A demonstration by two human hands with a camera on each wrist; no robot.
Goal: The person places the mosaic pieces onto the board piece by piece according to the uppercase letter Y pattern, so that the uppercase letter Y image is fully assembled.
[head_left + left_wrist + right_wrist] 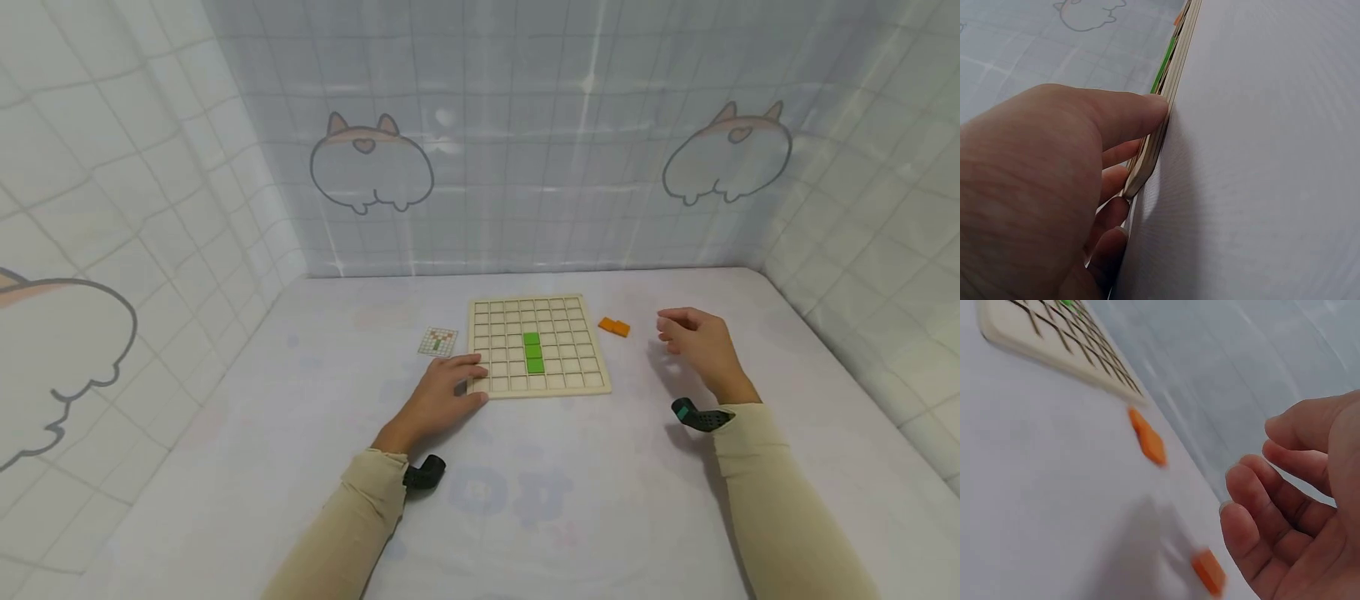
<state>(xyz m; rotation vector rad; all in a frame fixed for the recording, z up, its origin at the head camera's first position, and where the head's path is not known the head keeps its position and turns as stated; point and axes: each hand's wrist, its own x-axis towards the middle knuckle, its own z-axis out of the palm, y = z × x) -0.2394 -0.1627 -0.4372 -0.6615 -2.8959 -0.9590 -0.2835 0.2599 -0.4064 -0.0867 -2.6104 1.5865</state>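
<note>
A cream grid board (495,317) lies flat on the table, with three green tiles (533,352) in one column of its cells. My left hand (442,393) holds the board's near left corner, its thumb against the near edge and its fingertips over the left side. Two orange tiles (614,327) lie touching each other just right of the board. Farther right, my right hand (697,346) hovers above the table, fingers loosely bent, nothing seen in them. Below that hand, the right wrist view shows another orange tile (1209,572), blurred; the head view hides it.
A small card (438,342) printed with a coloured grid pattern lies left of the board. White tiled-pattern cloth (525,167) hangs behind the table and at both sides. Black wrist cameras sit on both wrists.
</note>
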